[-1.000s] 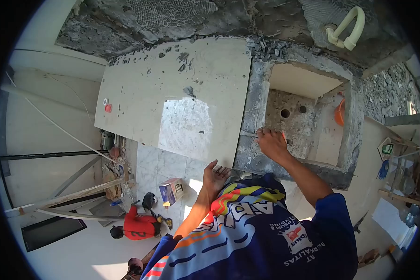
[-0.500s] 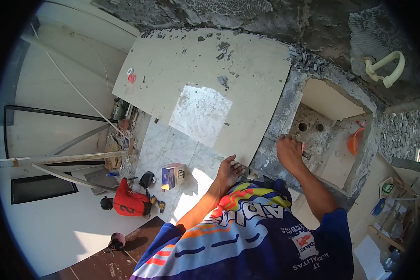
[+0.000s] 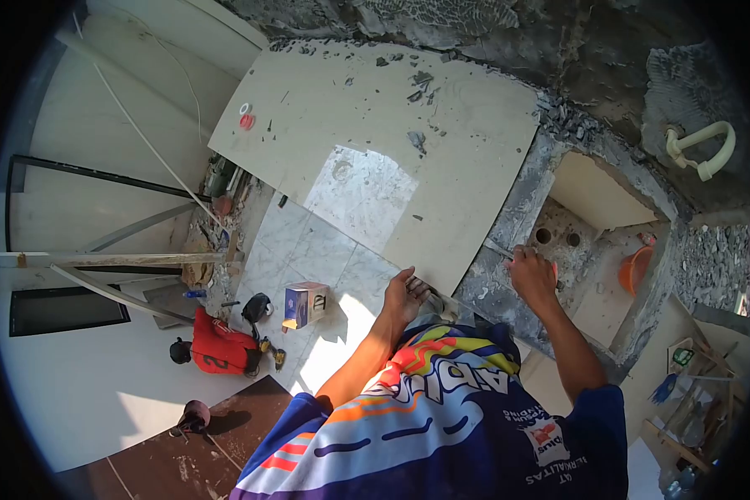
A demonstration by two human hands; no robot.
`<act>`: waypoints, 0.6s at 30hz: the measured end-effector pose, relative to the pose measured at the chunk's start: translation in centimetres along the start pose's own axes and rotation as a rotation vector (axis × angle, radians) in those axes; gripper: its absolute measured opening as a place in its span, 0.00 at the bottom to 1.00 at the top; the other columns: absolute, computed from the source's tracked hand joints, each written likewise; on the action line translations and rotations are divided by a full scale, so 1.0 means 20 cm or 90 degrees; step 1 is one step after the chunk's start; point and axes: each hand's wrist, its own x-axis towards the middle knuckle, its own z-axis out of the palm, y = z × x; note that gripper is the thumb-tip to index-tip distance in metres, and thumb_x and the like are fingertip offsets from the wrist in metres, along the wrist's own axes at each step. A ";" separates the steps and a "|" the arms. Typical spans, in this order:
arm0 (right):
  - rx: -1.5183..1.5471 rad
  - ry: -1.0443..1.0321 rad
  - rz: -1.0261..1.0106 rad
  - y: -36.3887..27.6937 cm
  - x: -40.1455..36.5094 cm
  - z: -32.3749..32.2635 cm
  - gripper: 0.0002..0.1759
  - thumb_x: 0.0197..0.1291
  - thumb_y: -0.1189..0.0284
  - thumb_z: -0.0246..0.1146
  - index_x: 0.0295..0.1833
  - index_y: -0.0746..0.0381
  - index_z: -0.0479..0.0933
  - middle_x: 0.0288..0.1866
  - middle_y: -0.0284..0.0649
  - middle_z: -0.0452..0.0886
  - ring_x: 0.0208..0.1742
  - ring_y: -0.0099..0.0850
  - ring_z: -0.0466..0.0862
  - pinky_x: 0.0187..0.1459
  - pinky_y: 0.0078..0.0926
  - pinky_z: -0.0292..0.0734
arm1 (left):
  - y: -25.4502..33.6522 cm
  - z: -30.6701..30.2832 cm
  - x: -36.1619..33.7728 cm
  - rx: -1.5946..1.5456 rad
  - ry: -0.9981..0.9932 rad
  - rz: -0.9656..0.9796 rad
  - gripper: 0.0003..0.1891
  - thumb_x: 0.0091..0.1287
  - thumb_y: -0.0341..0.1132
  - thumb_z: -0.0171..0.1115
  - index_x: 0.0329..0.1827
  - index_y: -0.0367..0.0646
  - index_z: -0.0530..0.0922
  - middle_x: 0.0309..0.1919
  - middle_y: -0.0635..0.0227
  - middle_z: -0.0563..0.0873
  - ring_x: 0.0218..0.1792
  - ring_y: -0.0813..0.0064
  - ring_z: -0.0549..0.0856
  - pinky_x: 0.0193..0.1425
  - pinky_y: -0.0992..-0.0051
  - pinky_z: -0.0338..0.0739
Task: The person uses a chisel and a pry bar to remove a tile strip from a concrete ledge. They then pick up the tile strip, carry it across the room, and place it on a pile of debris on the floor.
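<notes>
My right hand [image 3: 532, 273] is closed around a small tool over the grey cement edge [image 3: 485, 287] of the counter. Its narrow light-grey blade [image 3: 497, 247] points left from my fingers, and a red end shows on the other side of the fist. My left hand [image 3: 402, 298] is open, palm up with fingers loosely bent, just off the near edge of a large beige slab [image 3: 450, 208]. Mortar crumbs [image 3: 417, 143] lie on that slab. Right of my right hand is a rough basin opening [image 3: 592, 258] with two round holes in its floor.
An orange bowl [image 3: 633, 271] sits inside the basin. A cream bent pipe [image 3: 700, 148] sticks out of the wall. On the floor below are a box [image 3: 306, 305], a drill [image 3: 272, 353] and a person in a red shirt [image 3: 222, 342]. Rubble [image 3: 571, 121] lines the back edge.
My right hand has turned, so the tool's blade now extends left over the cement edge. My left hand has barely moved; the view has shifted slightly.
</notes>
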 end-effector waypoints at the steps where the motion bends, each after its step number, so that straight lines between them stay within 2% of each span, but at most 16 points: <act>1: 0.000 -0.005 -0.003 0.00 0.00 0.00 0.20 0.69 0.60 0.61 0.53 0.67 0.76 0.45 0.54 0.82 0.46 0.50 0.85 0.46 0.46 0.80 | 0.01 -0.01 0.00 -0.005 -0.001 -0.002 0.10 0.72 0.42 0.59 0.39 0.46 0.76 0.32 0.71 0.79 0.37 0.70 0.78 0.58 0.65 0.74; 4: -0.010 -0.039 0.005 -0.02 0.01 -0.05 0.20 0.68 0.61 0.62 0.52 0.68 0.77 0.46 0.55 0.83 0.47 0.51 0.85 0.47 0.47 0.80 | 0.00 -0.01 -0.03 -0.010 -0.016 -0.008 0.10 0.71 0.43 0.61 0.37 0.48 0.75 0.30 0.72 0.76 0.39 0.69 0.78 0.54 0.66 0.73; 7: 0.015 -0.129 0.084 -0.05 0.06 -0.08 0.20 0.64 0.62 0.66 0.52 0.67 0.77 0.47 0.56 0.83 0.49 0.53 0.85 0.49 0.49 0.79 | 0.02 -0.02 -0.02 0.000 0.014 -0.028 0.10 0.73 0.42 0.58 0.46 0.45 0.75 0.38 0.68 0.79 0.44 0.66 0.79 0.60 0.64 0.73; 8: 0.018 -0.115 0.093 -0.08 0.04 -0.11 0.17 0.62 0.63 0.68 0.47 0.66 0.79 0.46 0.56 0.83 0.49 0.54 0.85 0.50 0.49 0.79 | 0.03 -0.04 -0.01 0.001 -0.001 -0.034 0.13 0.72 0.43 0.59 0.50 0.44 0.74 0.41 0.67 0.78 0.49 0.64 0.78 0.62 0.63 0.72; 11: -0.003 -0.119 0.104 -0.11 -0.04 -0.19 0.14 0.60 0.65 0.69 0.41 0.67 0.81 0.46 0.57 0.83 0.49 0.54 0.85 0.50 0.49 0.79 | 0.07 -0.11 0.08 -0.013 -0.032 -0.023 0.15 0.71 0.43 0.61 0.52 0.44 0.73 0.41 0.66 0.76 0.52 0.63 0.78 0.62 0.62 0.72; 13: 0.029 -0.145 0.168 -0.18 -0.12 -0.27 0.13 0.59 0.67 0.68 0.39 0.69 0.81 0.43 0.58 0.84 0.46 0.55 0.86 0.49 0.48 0.80 | 0.12 -0.12 0.10 -0.019 -0.029 -0.025 0.17 0.70 0.44 0.62 0.52 0.42 0.72 0.44 0.64 0.74 0.55 0.61 0.77 0.65 0.60 0.71; 15: 0.070 -0.123 0.219 -0.29 -0.24 -0.29 0.16 0.58 0.64 0.69 0.41 0.69 0.81 0.41 0.58 0.85 0.46 0.56 0.86 0.49 0.48 0.80 | 0.18 -0.13 0.08 -0.012 -0.050 -0.055 0.17 0.70 0.44 0.62 0.50 0.41 0.71 0.45 0.63 0.73 0.55 0.60 0.76 0.66 0.60 0.71; 16: 0.099 -0.143 0.214 -0.32 -0.30 -0.26 0.18 0.59 0.63 0.69 0.41 0.69 0.81 0.40 0.58 0.85 0.46 0.56 0.86 0.49 0.48 0.79 | 0.19 -0.15 0.08 0.012 -0.073 -0.060 0.22 0.70 0.46 0.62 0.56 0.38 0.71 0.51 0.60 0.74 0.59 0.58 0.76 0.68 0.59 0.70; 18: 0.179 -0.165 0.220 -0.40 -0.38 -0.19 0.20 0.59 0.60 0.69 0.41 0.69 0.80 0.38 0.58 0.85 0.46 0.56 0.86 0.49 0.48 0.79 | 0.24 -0.18 0.09 0.022 -0.118 -0.110 0.25 0.70 0.47 0.62 0.60 0.37 0.70 0.56 0.58 0.74 0.61 0.57 0.75 0.68 0.59 0.70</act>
